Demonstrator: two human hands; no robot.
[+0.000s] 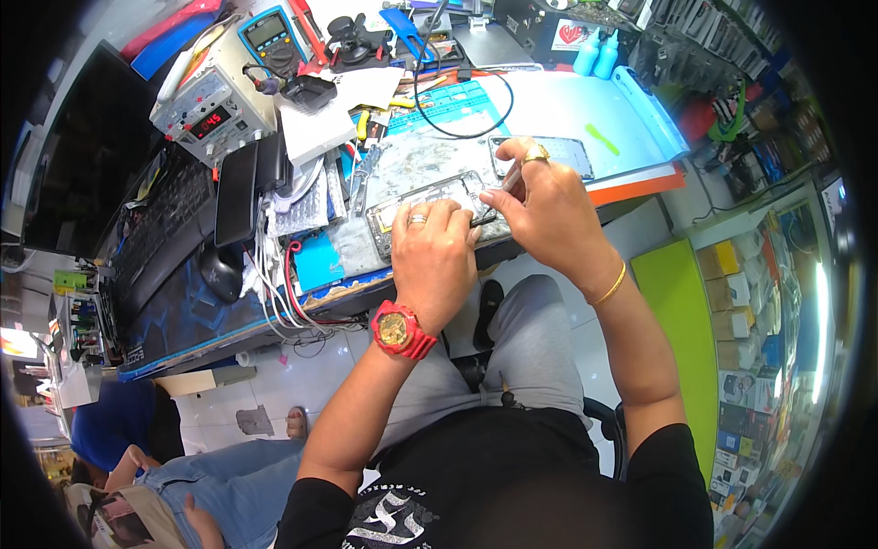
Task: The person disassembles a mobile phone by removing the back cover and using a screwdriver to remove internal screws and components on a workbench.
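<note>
My left hand [432, 252], with a red watch at the wrist, holds an opened smartphone [469, 187] flat on a grey, stained work mat [412, 157]. Its fingers lie across the phone's inside and cover the middle part. Over the phone's right end, my right hand [555, 203] pinches a slim grey tool [512, 176], mostly hidden by the fingers, so its kind cannot be made out. Behind that hand lies a separate dark-rimmed phone panel [572, 157], partly covered by the fingers.
A power supply [215, 114], a multimeter [270, 37] and a black phone [237, 194] stand at the left. A black cable [462, 135] loops behind the mat. Two blue bottles [596, 55] stand at the back right. Another person [224, 485] sits at the lower left.
</note>
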